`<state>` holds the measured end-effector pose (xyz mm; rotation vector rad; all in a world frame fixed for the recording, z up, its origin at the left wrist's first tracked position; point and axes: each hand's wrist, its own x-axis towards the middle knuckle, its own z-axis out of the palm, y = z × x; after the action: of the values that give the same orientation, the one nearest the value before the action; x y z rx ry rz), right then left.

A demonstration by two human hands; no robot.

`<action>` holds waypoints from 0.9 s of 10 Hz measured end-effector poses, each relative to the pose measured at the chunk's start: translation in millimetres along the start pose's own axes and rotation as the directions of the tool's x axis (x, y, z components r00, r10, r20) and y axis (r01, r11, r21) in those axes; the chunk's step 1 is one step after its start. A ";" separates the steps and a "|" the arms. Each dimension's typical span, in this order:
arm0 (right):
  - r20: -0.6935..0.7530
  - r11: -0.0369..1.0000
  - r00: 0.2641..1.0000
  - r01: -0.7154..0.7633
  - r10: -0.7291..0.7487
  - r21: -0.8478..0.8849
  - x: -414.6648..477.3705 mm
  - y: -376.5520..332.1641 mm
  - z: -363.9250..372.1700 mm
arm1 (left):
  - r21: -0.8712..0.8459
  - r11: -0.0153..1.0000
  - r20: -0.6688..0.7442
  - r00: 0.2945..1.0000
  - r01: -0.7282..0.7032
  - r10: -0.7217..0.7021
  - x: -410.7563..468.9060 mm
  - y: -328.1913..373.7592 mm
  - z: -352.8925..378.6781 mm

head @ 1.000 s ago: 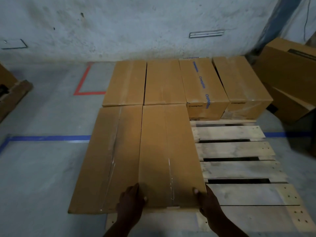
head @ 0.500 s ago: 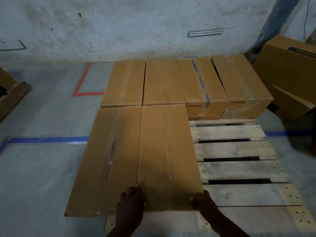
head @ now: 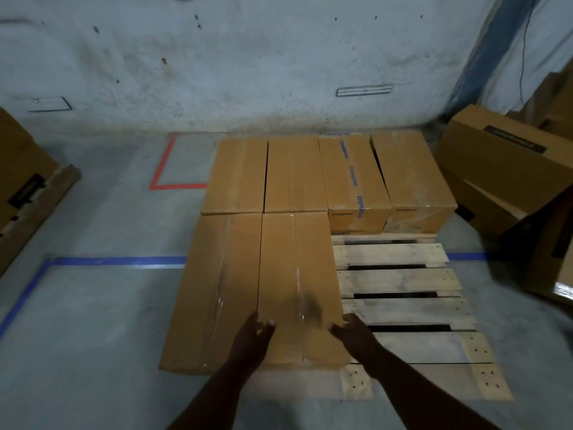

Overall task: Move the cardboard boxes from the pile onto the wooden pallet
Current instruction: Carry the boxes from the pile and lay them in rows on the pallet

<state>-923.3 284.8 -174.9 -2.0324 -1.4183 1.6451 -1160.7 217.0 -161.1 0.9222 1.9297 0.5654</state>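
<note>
A wooden pallet [head: 400,280] lies on the floor with several brown cardboard boxes on it. Four stand in a back row [head: 294,175]. Two long ones lie in front, the left box [head: 214,287] and the box just set down [head: 297,274]. My left hand [head: 251,339] hovers over the near end of that box, fingers apart, holding nothing. My right hand [head: 353,333] is lifted beside the box's near right corner, also open. The pallet's right front slats are bare.
A pile of cardboard boxes [head: 496,169] leans at the right by a blue post. Another box [head: 18,169] and a wooden piece sit at the left edge. Blue tape [head: 117,261] and red tape [head: 161,169] mark the concrete floor; a wall stands behind.
Both hands have let go of the near end of the front box and lifted off it, fingers spread. My head has risen, so more wall and floor show.
</note>
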 end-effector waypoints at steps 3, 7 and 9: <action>-0.082 0.989 0.986 0.150 -0.148 0.017 -181.6 -71.9 -68.9 | -0.079 0.983 -0.102 0.982 -0.168 0.160 -128.1 108.5 -75.4; -0.235 0.963 0.949 0.241 -0.208 0.120 -333.1 -73.3 -237.0 | -0.021 0.963 0.000 0.963 -0.268 0.269 -239.4 263.3 -23.9; -0.363 0.956 0.917 0.240 -0.167 0.166 -345.3 -13.9 -365.2 | -0.146 0.952 0.281 0.912 -0.267 0.299 -267.1 377.4 109.2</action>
<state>-607.7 186.9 204.0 -1.8673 -1.2302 1.2200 -838.1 242.6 186.7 1.1594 1.4899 0.6470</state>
